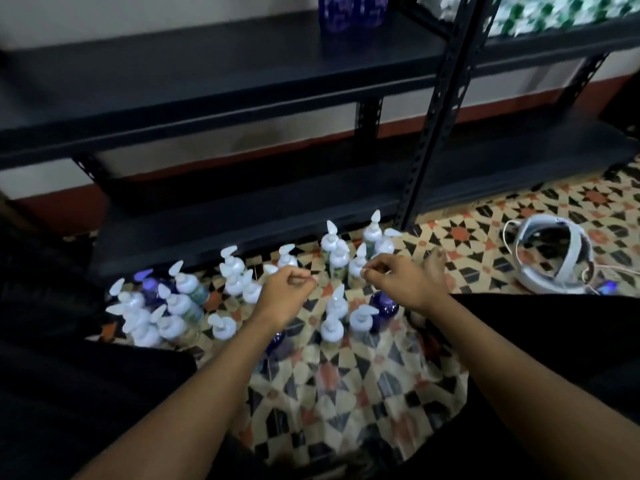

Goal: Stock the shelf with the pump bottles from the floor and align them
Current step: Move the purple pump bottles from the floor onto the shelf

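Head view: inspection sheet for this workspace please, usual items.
Surface: patterned tile floor, dim light.
Job's things: many pump bottles standing clustered on the floor; two purple bottles on the dark shelf.
Clutter: white headset on the floor, right.
Grippers: left hand and right hand over the bottles, fingers curled, nothing seen held.
Cables: thin white cable looping at the headset.
Surroundings: green-and-white packs on the neighbouring rack; pale wall behind.

pumps (230,251): white
bottles (382,306): some blue, some clear w/ green labels
shelf (221,81): black
floor (346,368): star-pattern tiles, cream/black/red
headset (554,259): white
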